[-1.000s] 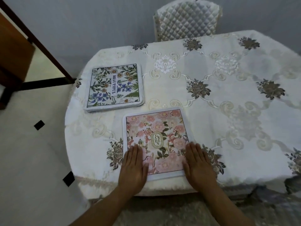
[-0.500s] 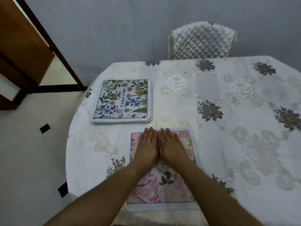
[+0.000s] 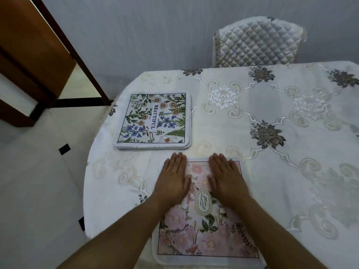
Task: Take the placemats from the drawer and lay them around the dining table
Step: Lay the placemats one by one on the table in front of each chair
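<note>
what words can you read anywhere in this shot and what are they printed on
"BEAUTIFUL": on a white strip in the middle of the blue-and-daisy placemat, top of a small stack, reading sideways.
"GARDEN": in the oval badge on the pink floral placemat, letters staggered in two columns.
No other text is visible.

You have a single head-worn, wide-angle view, looking forward and steeply down from above the near edge of the round table under a white embroidered cloth (image 3: 252,171). It sits close over your forearms; the far quilted white chair (image 3: 258,41) and grey wall fill the top of frame.
</note>
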{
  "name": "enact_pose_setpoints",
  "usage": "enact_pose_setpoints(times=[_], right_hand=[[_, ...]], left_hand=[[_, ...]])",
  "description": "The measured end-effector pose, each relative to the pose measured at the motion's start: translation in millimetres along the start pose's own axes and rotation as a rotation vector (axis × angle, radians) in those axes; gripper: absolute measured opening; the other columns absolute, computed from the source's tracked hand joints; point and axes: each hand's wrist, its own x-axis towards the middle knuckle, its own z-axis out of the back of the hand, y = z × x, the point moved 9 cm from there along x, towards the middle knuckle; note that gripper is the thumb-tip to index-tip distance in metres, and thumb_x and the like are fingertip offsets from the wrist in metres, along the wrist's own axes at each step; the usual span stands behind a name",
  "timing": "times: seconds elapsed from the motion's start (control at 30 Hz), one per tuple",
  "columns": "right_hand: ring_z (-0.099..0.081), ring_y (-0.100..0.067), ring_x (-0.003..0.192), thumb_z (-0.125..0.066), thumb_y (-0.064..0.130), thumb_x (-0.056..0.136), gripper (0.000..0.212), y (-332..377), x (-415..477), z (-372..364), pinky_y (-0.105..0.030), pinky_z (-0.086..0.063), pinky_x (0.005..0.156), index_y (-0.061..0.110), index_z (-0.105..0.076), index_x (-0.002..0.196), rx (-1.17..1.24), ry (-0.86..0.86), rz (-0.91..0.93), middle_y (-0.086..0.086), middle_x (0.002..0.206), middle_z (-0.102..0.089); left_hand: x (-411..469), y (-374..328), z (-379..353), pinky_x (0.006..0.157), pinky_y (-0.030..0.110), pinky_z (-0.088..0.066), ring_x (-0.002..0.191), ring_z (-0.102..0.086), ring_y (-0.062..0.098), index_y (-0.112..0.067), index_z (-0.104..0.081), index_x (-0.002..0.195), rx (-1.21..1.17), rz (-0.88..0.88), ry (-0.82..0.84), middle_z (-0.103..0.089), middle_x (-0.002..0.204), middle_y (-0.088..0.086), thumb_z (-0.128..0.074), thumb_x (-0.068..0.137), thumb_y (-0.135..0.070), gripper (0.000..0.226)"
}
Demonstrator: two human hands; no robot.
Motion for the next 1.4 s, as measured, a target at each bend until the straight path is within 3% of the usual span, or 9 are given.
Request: enact_pose_setpoints(times=[0.3, 0.4, 0.67, 0.87, 1.0, 1.07, 1.13, 1.27, 1.4], right_hand=[[0.002, -0.021, 0.151, -0.014, 0.045, 0.100, 0.064, -25, -43, 6, -0.037, 0.002, 0.122, 0.012, -0.010, 0.155, -0.024, 0.007, -0.096, -0.008, 0.163, -0.010], [-0.009, -0.023, 0.150, -0.021, 0.043, 0.099, 0.063, -13, -95, 0, -0.040, -0.006, 0.122, 0.010, -0.019, 0.153, 0.014, -0.025, -0.123, -0.009, 0.161, -0.019], [-0.019, -0.024, 0.148, -0.027, 0.045, 0.097, 0.064, 5, -167, -14, -0.041, -0.008, 0.120, 0.009, -0.030, 0.150, 0.022, -0.067, -0.147, -0.009, 0.158, -0.025], [-0.022, -0.026, 0.146, -0.025, 0.046, 0.098, 0.064, 12, -166, -8, -0.037, -0.004, 0.121, 0.009, -0.034, 0.148, 0.061, 0.024, -0.207, -0.010, 0.156, -0.032], [-0.009, -0.026, 0.150, -0.018, 0.040, 0.101, 0.060, 25, -160, 7, -0.042, -0.010, 0.121, 0.010, -0.017, 0.154, 0.027, 0.189, -0.286, -0.010, 0.162, -0.016], [-0.037, -0.028, 0.138, -0.027, 0.032, 0.099, 0.049, 41, -156, 21, -0.043, -0.030, 0.113, 0.010, -0.041, 0.141, -0.029, 0.253, -0.288, -0.011, 0.148, -0.043], [-0.059, -0.024, 0.108, -0.037, 0.028, 0.094, 0.033, 59, -149, 45, -0.035, -0.044, 0.090, 0.015, -0.059, 0.116, -0.083, 0.255, -0.265, -0.007, 0.120, -0.063], [-0.059, -0.023, 0.100, -0.044, 0.039, 0.095, 0.030, 127, -139, 83, -0.034, -0.046, 0.080, 0.018, -0.054, 0.112, -0.031, 0.193, -0.250, -0.005, 0.111, -0.061], [-0.060, -0.024, 0.098, -0.045, 0.038, 0.093, 0.023, 211, -123, 106, -0.034, -0.046, 0.076, 0.020, -0.053, 0.105, -0.030, 0.137, -0.233, -0.004, 0.102, -0.059]], left_hand=[[-38, 9, -1, 0.123, 0.040, 0.005, 0.150, 0.013, 0.026, -0.008, 0.002, 0.154, 0.015, -0.011, 0.070, 0.004, 0.163, 0.015, -0.015, 0.101, -0.050, 0.070], [-84, -4, -11, 0.123, 0.041, 0.002, 0.150, 0.015, 0.024, -0.010, 0.009, 0.154, -0.003, -0.030, 0.075, 0.012, 0.163, 0.012, -0.014, 0.102, -0.049, 0.068], [-165, -22, -25, 0.122, 0.042, -0.006, 0.152, -0.002, 0.027, -0.008, -0.005, 0.155, -0.049, -0.074, 0.046, -0.003, 0.165, 0.011, -0.026, 0.103, -0.042, 0.066], [-167, -33, -9, 0.118, 0.042, -0.006, 0.149, -0.007, 0.037, -0.001, -0.012, 0.152, 0.033, -0.060, 0.173, -0.007, 0.160, 0.020, -0.021, 0.103, -0.041, 0.064], [-157, -42, 22, 0.123, 0.047, 0.003, 0.149, 0.005, 0.038, -0.001, 0.000, 0.153, 0.194, -0.103, 0.327, 0.003, 0.161, 0.022, -0.019, 0.101, -0.040, 0.067], [-157, -41, 41, 0.122, 0.049, -0.009, 0.149, -0.005, 0.036, -0.002, -0.016, 0.151, 0.210, -0.115, 0.341, -0.014, 0.160, 0.021, -0.032, 0.097, -0.033, 0.064], [-158, -36, 71, 0.118, 0.045, -0.020, 0.142, -0.027, 0.034, -0.005, -0.037, 0.142, 0.181, -0.118, 0.295, -0.036, 0.150, 0.018, -0.040, 0.091, -0.030, 0.058], [-184, 4, 130, 0.076, 0.031, -0.049, 0.086, -0.061, 0.025, -0.020, -0.065, 0.094, 0.235, -0.197, 0.259, -0.066, 0.092, 0.006, -0.066, 0.072, -0.045, 0.034], [-208, 88, 173, 0.084, 0.041, -0.042, 0.104, -0.052, 0.033, -0.015, -0.052, 0.111, 0.227, -0.119, 0.168, -0.057, 0.111, 0.012, -0.041, 0.091, -0.040, 0.034]])
